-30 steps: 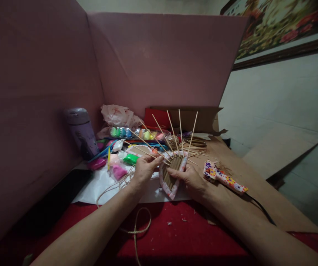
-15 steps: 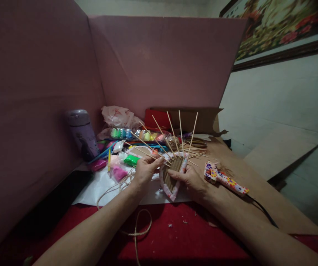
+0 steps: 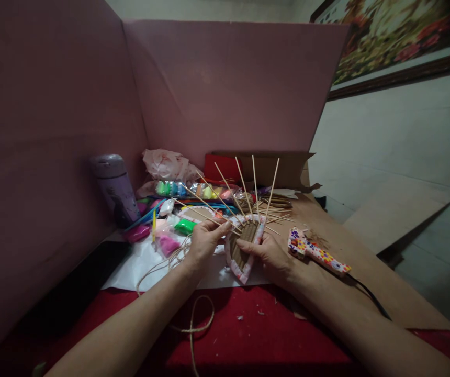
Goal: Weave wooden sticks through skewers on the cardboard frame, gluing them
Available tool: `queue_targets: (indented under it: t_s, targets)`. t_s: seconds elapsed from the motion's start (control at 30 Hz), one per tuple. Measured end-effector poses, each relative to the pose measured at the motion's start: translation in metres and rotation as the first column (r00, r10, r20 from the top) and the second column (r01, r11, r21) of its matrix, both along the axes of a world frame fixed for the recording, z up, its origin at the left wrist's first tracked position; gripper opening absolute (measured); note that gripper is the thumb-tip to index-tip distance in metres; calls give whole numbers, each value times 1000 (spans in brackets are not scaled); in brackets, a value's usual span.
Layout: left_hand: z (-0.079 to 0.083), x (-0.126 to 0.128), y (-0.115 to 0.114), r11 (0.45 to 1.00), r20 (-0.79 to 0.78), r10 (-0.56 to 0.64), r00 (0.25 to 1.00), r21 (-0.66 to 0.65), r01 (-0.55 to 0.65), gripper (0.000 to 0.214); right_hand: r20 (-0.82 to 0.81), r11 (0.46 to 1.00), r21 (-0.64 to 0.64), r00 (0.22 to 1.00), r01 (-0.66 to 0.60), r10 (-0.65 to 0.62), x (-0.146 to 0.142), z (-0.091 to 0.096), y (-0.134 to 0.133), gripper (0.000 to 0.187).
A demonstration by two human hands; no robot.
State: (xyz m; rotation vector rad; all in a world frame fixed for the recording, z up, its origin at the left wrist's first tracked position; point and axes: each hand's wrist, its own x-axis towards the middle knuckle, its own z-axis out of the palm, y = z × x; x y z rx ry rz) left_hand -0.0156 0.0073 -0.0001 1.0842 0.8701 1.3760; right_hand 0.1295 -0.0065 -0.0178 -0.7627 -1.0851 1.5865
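Observation:
My right hand (image 3: pixel 270 252) grips a small corrugated cardboard piece (image 3: pixel 241 256) by its right side, thumb across the face. Its rim is wrapped in pale pink patterned cloth, and its lower end is pointed. Several thin wooden sticks (image 3: pixel 254 183) fan out from its upper edge. My left hand (image 3: pixel 206 242) pinches the lowest left stick (image 3: pixel 193 208) close to the cardboard's rim. Twine (image 3: pixel 170 262) lies beside my left wrist, with a loose loop on the red cloth. Behind my left hand rests another cloth-edged cardboard piece (image 3: pixel 199 213), partly hidden.
A purple bottle (image 3: pixel 115 191) stands at the left. Packs of coloured clay (image 3: pixel 193 191) and a green packet (image 3: pixel 186 226) lie behind my hands. Loose sticks (image 3: pixel 278 213) are scattered behind the cardboard. A flower-patterned tool with a black cord (image 3: pixel 319 255) rests on brown cardboard at the right.
Almost nothing differs. The whole view has shifted very slightly, while both hands keep the same hold on the cardboard piece and the stick.

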Motion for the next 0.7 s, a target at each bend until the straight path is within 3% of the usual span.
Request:
queue_targets:
  t_s: [0.7]
  targets:
    - [-1,0,1,1000,7,-9,1000,7,9,29,-29,1000,-17,1000,3,-3,0,-2,1,31]
